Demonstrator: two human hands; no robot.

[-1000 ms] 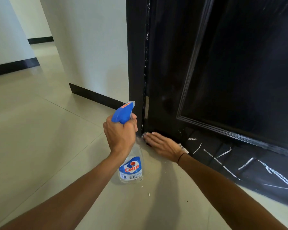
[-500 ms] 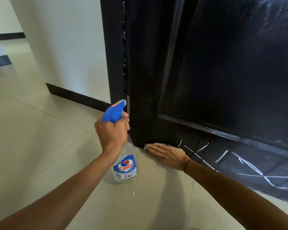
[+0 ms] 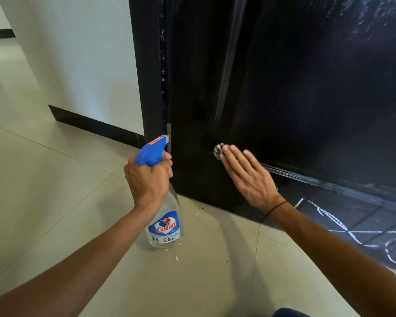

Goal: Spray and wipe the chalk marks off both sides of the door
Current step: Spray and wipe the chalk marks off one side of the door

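A black panelled door [image 3: 306, 92] fills the right of the head view. White chalk marks [image 3: 343, 227] cross its bottom rail at the lower right. My left hand [image 3: 146, 179] grips the blue trigger head of a clear spray bottle [image 3: 167, 225], whose base stands on the floor beside the door's edge. My right hand [image 3: 247, 177] lies flat against the door's lower left with straight fingers, pressing a small patterned cloth [image 3: 218, 150] that shows just beyond the fingertips. Most of the cloth is hidden under the hand.
The black door frame [image 3: 146, 76] stands left of the door, next to a white wall [image 3: 78, 53] with a black skirting [image 3: 94, 126]. Pale floor tiles [image 3: 55, 191] spread to the left and front, with small white specks near the bottle.
My right hand has lifted from the foot of the door at floor level and moved up the door face with the cloth. The left hand stays on the bottle.
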